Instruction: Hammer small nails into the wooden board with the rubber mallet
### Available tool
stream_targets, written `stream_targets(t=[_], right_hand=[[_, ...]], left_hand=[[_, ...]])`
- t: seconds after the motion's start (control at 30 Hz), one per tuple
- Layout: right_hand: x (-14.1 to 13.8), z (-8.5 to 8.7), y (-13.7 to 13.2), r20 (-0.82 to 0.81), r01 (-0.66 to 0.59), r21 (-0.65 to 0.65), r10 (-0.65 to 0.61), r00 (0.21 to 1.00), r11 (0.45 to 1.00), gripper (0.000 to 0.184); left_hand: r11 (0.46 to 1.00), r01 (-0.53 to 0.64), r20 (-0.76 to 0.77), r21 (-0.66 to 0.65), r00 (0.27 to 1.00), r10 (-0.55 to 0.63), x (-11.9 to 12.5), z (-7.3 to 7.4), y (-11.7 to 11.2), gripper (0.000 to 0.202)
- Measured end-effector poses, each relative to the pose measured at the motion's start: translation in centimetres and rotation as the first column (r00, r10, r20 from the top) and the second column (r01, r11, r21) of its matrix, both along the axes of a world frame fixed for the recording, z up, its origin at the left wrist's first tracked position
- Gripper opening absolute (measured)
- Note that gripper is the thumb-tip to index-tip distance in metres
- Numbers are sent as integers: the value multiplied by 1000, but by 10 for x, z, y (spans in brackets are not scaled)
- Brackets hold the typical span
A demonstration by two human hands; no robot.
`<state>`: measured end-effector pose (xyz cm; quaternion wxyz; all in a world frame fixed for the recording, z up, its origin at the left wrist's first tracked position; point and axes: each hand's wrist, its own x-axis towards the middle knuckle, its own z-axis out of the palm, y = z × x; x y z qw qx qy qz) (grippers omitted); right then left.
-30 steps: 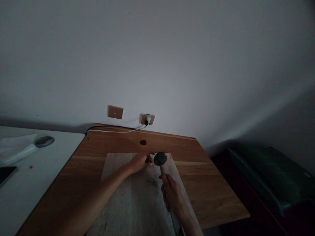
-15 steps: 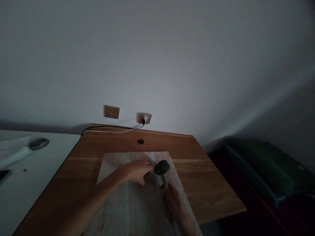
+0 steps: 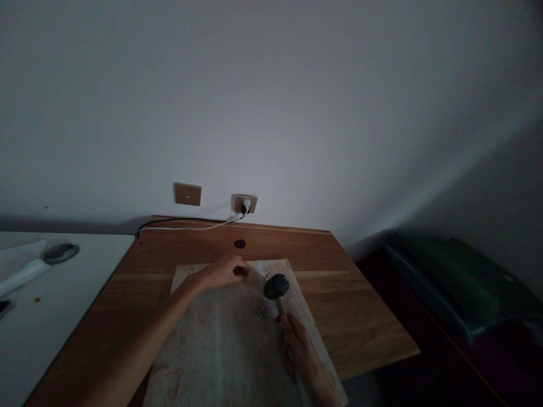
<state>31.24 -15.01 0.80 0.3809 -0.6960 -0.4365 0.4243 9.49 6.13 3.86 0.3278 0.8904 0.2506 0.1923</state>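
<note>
My right hand (image 3: 300, 347) is wrapped round the handle of a dark-headed mallet (image 3: 276, 286), whose head is raised over the right part of a pale board (image 3: 203, 350). Near the board's far edge, my left hand (image 3: 227, 271) has its fingers curled together; anything between them is too small or too dark to tell. A little pile of small pieces (image 3: 258, 311) lies on the board left of the mallet's handle. More small bits (image 3: 268, 277) lie just beyond the mallet head, partly hidden by it.
The board rests on a brown wooden desk (image 3: 360, 316) with a round hole (image 3: 240, 243). Cables run to a wall socket (image 3: 245, 204). On the left, a white table (image 3: 51, 333) bears a roll of tape (image 3: 61, 253). A dark green padded thing (image 3: 449, 282) stands at right.
My left hand has moved away from the small pile, up and to the left, uncovering the pieces. My right hand and the mallet have stayed nearly in place.
</note>
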Motion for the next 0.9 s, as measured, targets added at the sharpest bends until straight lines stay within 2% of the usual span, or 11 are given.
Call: stream_targets(t=[0.13, 0.3, 0.53, 0.63, 0.77, 0.9], right_hand=[[-2, 4, 0, -36, 2, 1, -1, 999, 1000, 77], [-3, 8, -1, -66, 8, 4, -7, 998, 1000, 75], [-2, 4, -1, -86, 9, -5, -10, 996, 1000, 72], [-2, 4, -1, -91, 19, -6, -19, 996, 1000, 69], [-2, 3, 0, -96, 8, -3, -8, 995, 1000, 72], [-2, 2, 0, -54, 16, -9, -16, 998, 1000, 71]], left_hand=[[998, 9, 103, -68, 995, -2, -2, -13, 6, 18], [990, -11, 130, -137, 991, 29, 3, -16, 2, 16], [996, -69, 152, -57, 985, 77, 4, -28, -3, 17], [996, -58, 179, -69, 981, 69, 5, -34, -5, 18], [995, -46, 201, -88, 978, 63, 6, -34, -6, 19], [996, -48, 202, -71, 977, 62, 6, -35, -6, 11]])
